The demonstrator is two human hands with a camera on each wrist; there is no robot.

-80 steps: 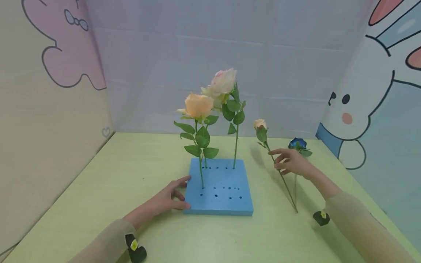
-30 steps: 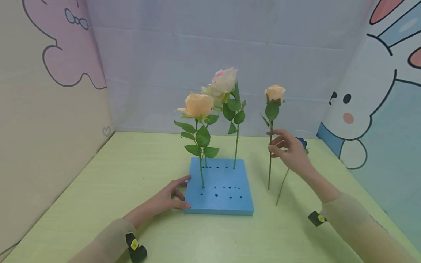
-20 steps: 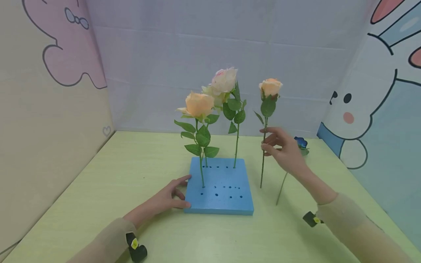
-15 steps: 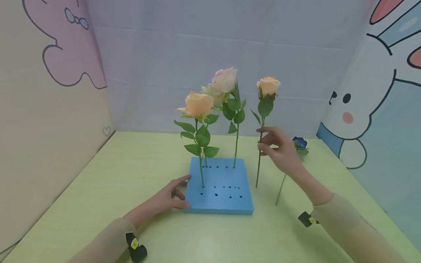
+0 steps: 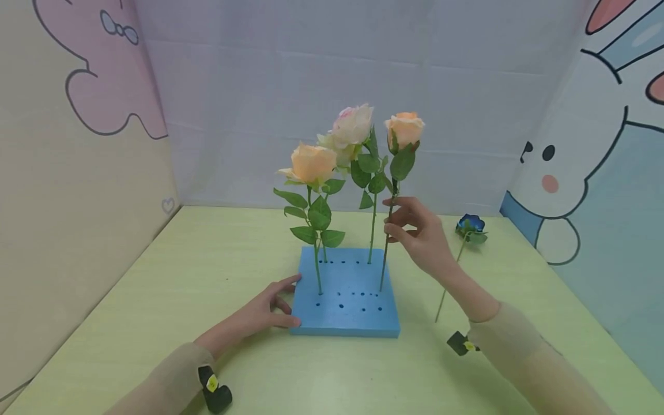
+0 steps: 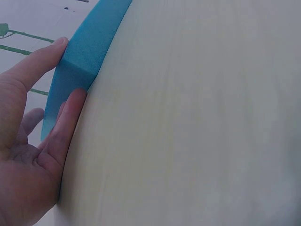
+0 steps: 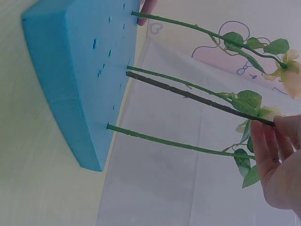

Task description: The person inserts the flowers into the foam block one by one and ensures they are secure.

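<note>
My right hand (image 5: 422,233) pinches the dark stem of a peach rose (image 5: 406,131), held upright with its lower end close over the right part of a blue foam block (image 5: 358,278). In the right wrist view the stem (image 7: 188,95) slants between two green ones, its tip near the block's face. At the block's left side, my left hand (image 5: 270,308) touches the edge with spread, fairly straight fingers. Standing in the block are a larger peach rose (image 5: 313,164), a pink-white flower (image 5: 353,125) and a pale yellow-green bloom (image 5: 342,154), partly hidden.
A blue rose (image 5: 470,223) lies on the pale yellow table (image 5: 155,300) to the right, its stem partly behind my right forearm. Several small holes dot the block's top. A pale cloth backdrop (image 5: 259,115) rises behind, with cartoon-printed side panels.
My right hand has lifted the peach rose from the right side, turned it upright and carried it left over the block's right part. The left hand stays at the block's edge.
</note>
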